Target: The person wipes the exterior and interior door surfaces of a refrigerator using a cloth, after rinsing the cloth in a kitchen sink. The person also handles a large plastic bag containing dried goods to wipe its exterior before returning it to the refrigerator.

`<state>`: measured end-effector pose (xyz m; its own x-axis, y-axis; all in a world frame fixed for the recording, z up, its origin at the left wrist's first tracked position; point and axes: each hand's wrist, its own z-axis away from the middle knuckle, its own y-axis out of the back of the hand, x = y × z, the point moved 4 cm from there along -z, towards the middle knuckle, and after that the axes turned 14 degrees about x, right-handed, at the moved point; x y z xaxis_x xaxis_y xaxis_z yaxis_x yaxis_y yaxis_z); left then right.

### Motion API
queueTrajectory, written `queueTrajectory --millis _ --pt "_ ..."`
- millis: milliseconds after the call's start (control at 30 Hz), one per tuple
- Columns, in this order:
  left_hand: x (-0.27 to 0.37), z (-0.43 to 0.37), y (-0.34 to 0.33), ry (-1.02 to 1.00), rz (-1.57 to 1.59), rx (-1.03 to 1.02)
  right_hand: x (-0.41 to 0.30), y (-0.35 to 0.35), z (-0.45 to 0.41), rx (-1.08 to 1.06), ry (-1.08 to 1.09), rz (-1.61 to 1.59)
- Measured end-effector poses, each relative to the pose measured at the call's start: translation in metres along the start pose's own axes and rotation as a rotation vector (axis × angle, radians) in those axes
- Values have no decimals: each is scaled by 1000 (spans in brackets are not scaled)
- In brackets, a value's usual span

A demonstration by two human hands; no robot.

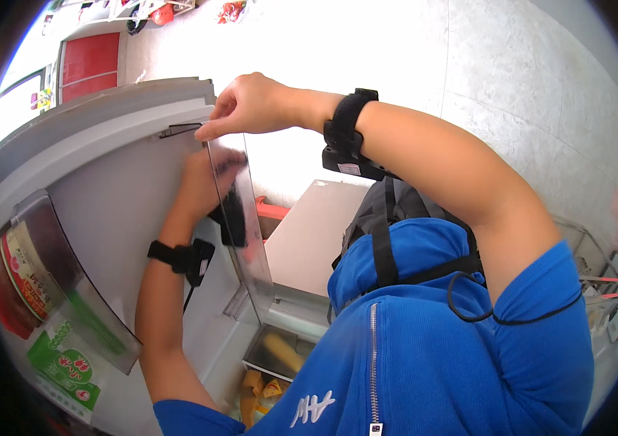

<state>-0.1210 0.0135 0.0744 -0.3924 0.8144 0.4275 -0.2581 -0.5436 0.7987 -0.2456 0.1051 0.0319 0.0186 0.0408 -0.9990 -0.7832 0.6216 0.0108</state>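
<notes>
My right hand (252, 106) pinches the top corner of a clear plastic refrigerator bin or panel (254, 261) between thumb and fingers. My left hand (200, 171) is lower, on the panel's left side beside the pale refrigerator liner (118, 185); the panel and its reflections blur its fingers, so its grip is unclear. A dark bracket-like piece (181, 129) lies along the liner by my right thumb. Both wrists wear black straps with small devices. At left, a clear door bin (94, 310) holds a labelled jar (28, 272) and a green-and-white packet (66, 362).
A refrigerator drawer (271, 354) with yellow food stands below, near my torso. A pale flat panel (314, 234) and a dark bag (363, 212) are beyond the clear panel. The thick door edge (124, 92) curves across the upper left. Wire racks (576, 234) stand at far right.
</notes>
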Motion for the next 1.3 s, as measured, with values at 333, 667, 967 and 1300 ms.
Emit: queueTrajectory --millis 333,667,967,1300 --pt "-39 35 2 476 300 588 25 -7 -1 -155 -339 -342" --pt "-53 -5 -39 745 740 386 15 -2 11 -107 -375 -425" --pt "-19 -32 -11 770 851 195 14 -1 13 -91 -365 -394" --pt "-5 1 14 695 1095 297 3 -8 11 -51 -240 -407"
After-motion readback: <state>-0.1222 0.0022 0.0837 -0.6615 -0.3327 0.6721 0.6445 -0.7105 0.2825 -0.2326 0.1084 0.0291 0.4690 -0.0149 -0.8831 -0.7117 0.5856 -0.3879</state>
